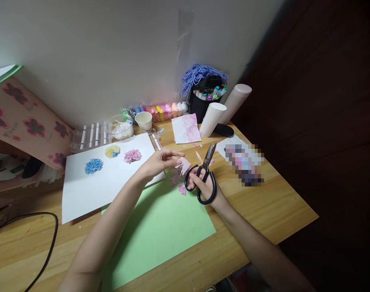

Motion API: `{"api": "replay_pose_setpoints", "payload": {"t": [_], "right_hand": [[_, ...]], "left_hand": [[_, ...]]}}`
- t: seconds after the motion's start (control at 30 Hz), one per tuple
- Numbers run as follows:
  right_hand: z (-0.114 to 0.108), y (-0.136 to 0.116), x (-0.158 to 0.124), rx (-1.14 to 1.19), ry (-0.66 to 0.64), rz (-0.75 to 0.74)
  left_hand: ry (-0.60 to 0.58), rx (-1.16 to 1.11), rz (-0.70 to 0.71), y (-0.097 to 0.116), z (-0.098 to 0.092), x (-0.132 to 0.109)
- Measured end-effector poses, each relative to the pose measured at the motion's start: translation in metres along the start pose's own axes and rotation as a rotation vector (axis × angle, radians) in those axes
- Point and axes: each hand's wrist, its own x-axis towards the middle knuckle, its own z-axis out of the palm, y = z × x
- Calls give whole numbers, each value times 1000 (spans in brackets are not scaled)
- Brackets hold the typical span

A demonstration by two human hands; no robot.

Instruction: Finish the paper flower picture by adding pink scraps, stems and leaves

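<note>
My right hand (205, 186) grips a pair of scissors (208, 158) by the dark handles, blades pointing up and slightly apart. Left of it, my left hand (162, 162) pinches a small piece of pink-and-white paper (183, 165) between thumb and fingers. Below that lie pink paper scraps (182, 190) at the top of a green sheet (160, 227). On the left, a white sheet (90, 198) bears a blue crinkled cluster (93, 166), a yellow one with some blue (112, 151) and a pink one (132, 156).
Along the wall stand a clear bowl (121, 129), a paper cup (143, 120), colourful packets (162, 112) and a black marker holder (200, 105) topped with blue yarn (198, 76). Two cylinders (212, 119) stand by a part-pink paper (186, 129). A black cable (54, 231) curves at left.
</note>
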Motion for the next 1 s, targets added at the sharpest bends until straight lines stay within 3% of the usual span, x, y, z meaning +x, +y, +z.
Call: {"api": "replay_pose_setpoints", "payload": {"t": [0.23, 0.57, 0.63, 0.77, 0.87, 1.0], "right_hand": [[1, -3, 0, 74, 9, -50], [-11, -18, -1, 3, -13, -106], [-10, -21, -1, 49, 13, -89], [-6, -30, -5, 202, -26, 6], [3, -29, -14, 229, -183, 125], [19, -15, -30, 153, -409, 210]], "left_hand": [[-70, 45, 13, 4, 19, -5], [-157, 358, 57, 12, 27, -14], [-89, 313, 53, 11, 29, -13], [199, 94, 80, 7, 29, -6], [397, -33, 124, 3, 29, -1], [588, -39, 175, -3, 38, 1]]}}
